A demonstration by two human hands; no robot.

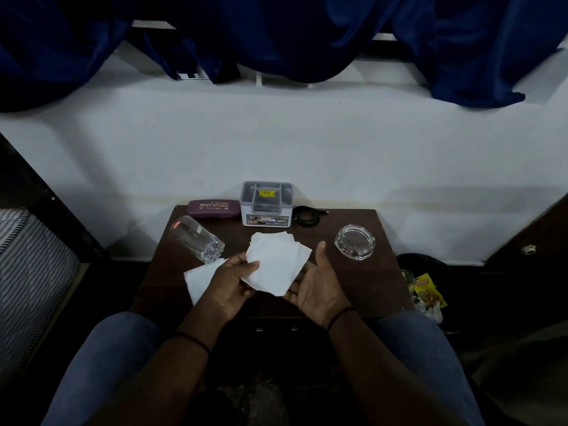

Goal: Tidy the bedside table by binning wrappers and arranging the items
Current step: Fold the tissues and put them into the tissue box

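- Nearest to us are our two knees in blue denim (101,361), set apart at either side of the front edge of the dark brown wooden bedside table (353,290).
- Our left hand (233,281) pinches a stack of white, ragged-edged paper napkins (276,262), thumb on top and fingers curled beneath, above the middle of the table near its front edge.
- Our right hand (319,287) is spread palm up, thumb raised, its fingers under the right side of the stack; it grips nothing that we can see.
- One more flat white paper sheet (199,281) lies at the front left, partly under our left wrist and overhanging the left edge.
- We see a clear ribbed drinking glass (196,242) lying on its side by the left edge.
- Along the back edge sit a maroon oblong spectacle case (213,208), a grey-lidded white plastic box (266,204) and a coiled black cable (307,215), left to right.
- Toward the right edge stands a heavy clear glass ashtray (355,242), with bare wood around it.
- Off the table's right side, on the floor, a dark bin (424,265) holds a yellow crinkled wrapper (428,290).
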